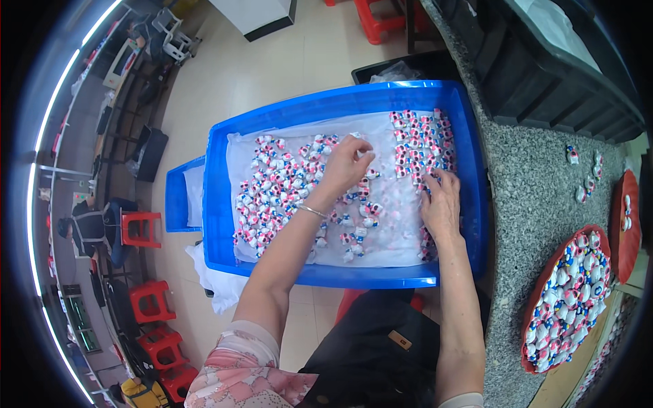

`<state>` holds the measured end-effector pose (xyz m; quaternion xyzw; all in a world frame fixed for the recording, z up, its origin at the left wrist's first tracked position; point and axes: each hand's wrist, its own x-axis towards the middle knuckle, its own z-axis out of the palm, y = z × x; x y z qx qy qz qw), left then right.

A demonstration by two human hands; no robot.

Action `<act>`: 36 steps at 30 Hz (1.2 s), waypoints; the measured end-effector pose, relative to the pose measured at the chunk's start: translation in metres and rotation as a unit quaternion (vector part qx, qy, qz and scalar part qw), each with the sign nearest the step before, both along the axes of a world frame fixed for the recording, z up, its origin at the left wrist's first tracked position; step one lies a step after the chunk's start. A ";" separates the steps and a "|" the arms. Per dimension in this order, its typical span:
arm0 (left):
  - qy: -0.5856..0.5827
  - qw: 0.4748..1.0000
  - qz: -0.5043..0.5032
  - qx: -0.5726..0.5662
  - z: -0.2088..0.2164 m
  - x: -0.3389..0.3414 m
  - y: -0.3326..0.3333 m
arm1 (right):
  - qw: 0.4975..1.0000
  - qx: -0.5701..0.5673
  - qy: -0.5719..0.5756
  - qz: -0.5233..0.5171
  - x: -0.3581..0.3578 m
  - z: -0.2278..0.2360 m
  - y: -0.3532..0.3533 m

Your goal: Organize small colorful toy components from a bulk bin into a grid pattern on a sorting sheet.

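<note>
A blue plastic bin (320,276) lined with thin white sheeting (398,253) holds many small white, pink and blue figurines (279,180). They lie loose in its left half, while tight rows of figurines (422,139) fill the far right. Above the bin's middle, my left hand (348,162) pinches a small whitish figurine (363,154), partly hidden by the fingers. My right hand (443,204) is at the near end of the rows, its curled fingertips closed on a figurine there, mostly covered by them.
To the right, a speckled stone counter (520,197) carries a black crate (551,81), a red tray (529,326) heaped with figurines and another red tray (624,251). Red stools (141,229) and a seated person (92,228) are at the left. A smaller blue bin (178,194) adjoins the large one.
</note>
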<state>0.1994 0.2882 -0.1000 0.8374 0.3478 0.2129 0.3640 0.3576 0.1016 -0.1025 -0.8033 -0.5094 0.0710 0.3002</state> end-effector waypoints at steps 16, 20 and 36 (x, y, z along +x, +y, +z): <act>0.095 0.982 -0.144 0.075 -0.011 0.022 -0.057 | 1.000 -0.006 -0.018 0.008 -0.003 -0.008 -0.002; 0.091 0.985 -0.118 0.090 -0.022 0.035 -0.064 | 0.999 -0.029 -0.020 0.028 -0.005 -0.004 -0.002; 0.207 0.933 -0.230 0.184 0.009 -0.021 -0.066 | 0.998 0.010 -0.060 0.019 -0.005 0.011 0.002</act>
